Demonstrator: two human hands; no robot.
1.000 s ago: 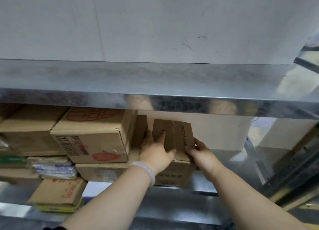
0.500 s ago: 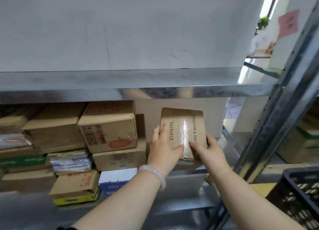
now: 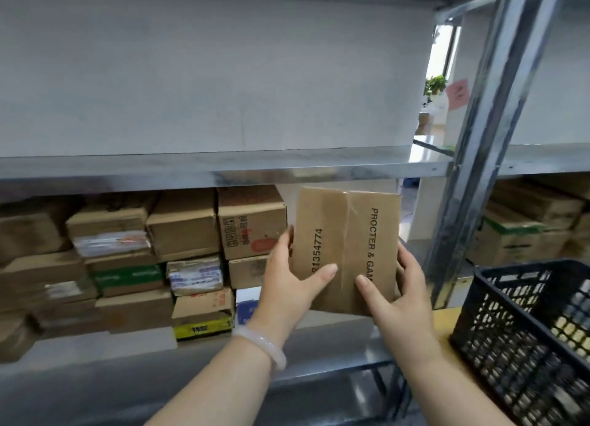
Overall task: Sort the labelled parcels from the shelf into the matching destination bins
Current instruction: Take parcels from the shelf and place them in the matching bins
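The metal shelf (image 3: 223, 170) fills the view, its lower level packed with stacked boxes (image 3: 185, 224). A black crate (image 3: 523, 330), perhaps a destination bin, sits right of the shelf. The brown parcel (image 3: 344, 234) is held just in front of the shelf's lower level, printed face toward the camera. The left hand (image 3: 293, 285) grips its left edge, thumb across the front; the right hand (image 3: 402, 291) grips the lower right edge. The step probably calls for turning the parcel to read its label before choosing a bin, both grips firm.
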